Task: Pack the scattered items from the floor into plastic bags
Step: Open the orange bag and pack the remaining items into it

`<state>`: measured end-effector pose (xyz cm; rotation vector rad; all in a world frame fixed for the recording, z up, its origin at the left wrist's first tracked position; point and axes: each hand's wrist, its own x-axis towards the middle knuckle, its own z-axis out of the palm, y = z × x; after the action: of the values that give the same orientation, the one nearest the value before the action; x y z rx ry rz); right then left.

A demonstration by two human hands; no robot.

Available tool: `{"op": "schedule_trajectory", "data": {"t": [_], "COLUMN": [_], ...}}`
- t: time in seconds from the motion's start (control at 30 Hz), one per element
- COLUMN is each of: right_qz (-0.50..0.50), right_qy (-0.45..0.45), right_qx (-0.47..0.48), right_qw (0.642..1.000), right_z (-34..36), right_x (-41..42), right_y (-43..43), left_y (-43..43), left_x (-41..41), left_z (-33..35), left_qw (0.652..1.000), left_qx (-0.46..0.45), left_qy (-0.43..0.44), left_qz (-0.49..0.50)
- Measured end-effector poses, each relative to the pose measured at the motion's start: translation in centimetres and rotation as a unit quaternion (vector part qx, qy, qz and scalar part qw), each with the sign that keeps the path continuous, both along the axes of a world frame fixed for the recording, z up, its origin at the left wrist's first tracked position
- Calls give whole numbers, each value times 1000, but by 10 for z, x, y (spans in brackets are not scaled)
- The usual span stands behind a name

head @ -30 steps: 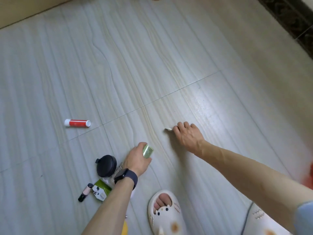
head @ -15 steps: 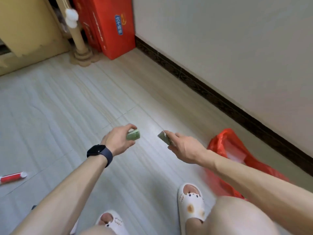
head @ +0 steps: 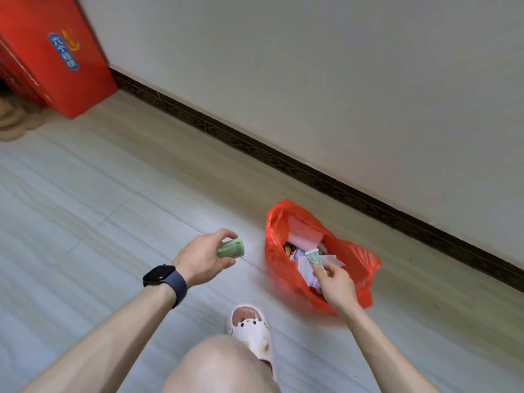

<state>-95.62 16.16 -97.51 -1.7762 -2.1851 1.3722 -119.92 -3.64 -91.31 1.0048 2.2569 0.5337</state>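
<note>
An open red plastic bag (head: 355, 255) lies on the floor near the wall, holding a pink notebook and several papers. My right hand (head: 336, 285) pinches a small green-patterned tube (head: 314, 258) over the bag's mouth. My left hand (head: 202, 258), with a dark watch on the wrist, grips a small green roll (head: 232, 249) left of the bag and above the floor.
A dark skirting board (head: 312, 177) runs along the white wall behind the bag. A red carton (head: 54, 55) stands at the far left corner. My knee and a white slipper (head: 251, 330) are below the hands on the grey tile floor.
The view has swung right and the bag has come fully into view. My right hand has carried the tube over the bag's mouth. My left hand has followed with the green roll.
</note>
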Motion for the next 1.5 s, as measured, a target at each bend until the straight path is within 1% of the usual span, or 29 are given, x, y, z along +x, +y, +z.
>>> {"op": "schedule_trajectory", "data": {"t": [0.13,0.17,0.2,0.27,0.33,0.43,0.5,0.57,0.6,0.63,0.67,0.7,0.73,0.77,0.8,0.87,0.93,0.97,1.0,1.03,1.1,1.13,1.17,1.23,1.27,1.3,1.37,1.43,1.5], "right_qz": [12,14,19,30,25,8,-22,-46,-55,-67,-79,-97,-117,-137,-156,-193,-202,-183,-140,-75,52,95,132,221,278,342,458,537,599], "right_qy": [28,43,73,145,181,193,202,213,217,218,214,209,207,206,206,201,183,158,115,59,-35,-51,-46,-13,2,14,26,36,44], "right_qx": [-1,-15,-48,-146,-217,-231,-245,-258,-254,-243,-223,-198,-172,-143,-116,-81,-73,-75,-80,-80,-49,-19,16,93,130,166,216,252,274], "right_qw": [1000,999,996,978,959,954,948,941,941,943,948,953,956,958,959,957,959,967,980,992,997,994,990,971,952,925,862,804,751], "right_z": [4,7,9,17,23,18,12,12,14,16,17,17,16,14,12,5,-5,-11,-14,-14,-8,-1,9,31,42,52,70,90,109], "right_x": [-18,-21,-22,-21,-16,-2,5,10,11,11,10,9,7,4,0,-10,-20,-24,-28,-32,-37,-40,-44,-58,-67,-77,-98,-124,-153], "right_y": [-2,-8,-16,-35,-47,-51,-48,-44,-40,-35,-28,-19,-10,0,9,22,29,31,31,30,26,22,17,3,-6,-15,-35,-57,-84], "left_y": [26,31,35,41,45,50,56,65,70,75,78,81,84,88,91,95,98,98,97,95,85,77,69,49,37,24,-8,-46,-92], "left_x": [32,37,42,50,59,73,83,91,93,94,94,91,87,81,76,66,56,51,47,45,41,40,38,28,20,11,-11,-34,-54], "left_z": [-18,-23,-28,-39,-48,-57,-58,-54,-52,-51,-50,-50,-49,-49,-47,-47,-49,-50,-50,-50,-47,-44,-42,-33,-28,-21,-3,18,39], "left_qw": [998,996,995,991,984,970,963,962,966,975,984,985,973,953,931,897,877,867,865,871,895,905,911,920,922,924,930,933,926], "left_qx": [17,18,17,9,1,5,12,18,23,27,32,49,73,89,98,57,-61,-109,-138,-151,-151,-148,-150,-176,-194,-214,-250,-273,-301], "left_qy": [-68,-85,-102,-137,-178,-244,-265,-266,-242,-192,-111,-4,107,198,261,323,335,341,342,333,295,282,276,264,257,249,228,218,221], "left_qz": [5,8,9,5,-5,-23,-42,-67,-85,-109,-136,-163,-189,-213,-234,-296,-340,-345,-341,-329,-299,-282,-265,-231,-214,-195,-144,-91,-47]}}
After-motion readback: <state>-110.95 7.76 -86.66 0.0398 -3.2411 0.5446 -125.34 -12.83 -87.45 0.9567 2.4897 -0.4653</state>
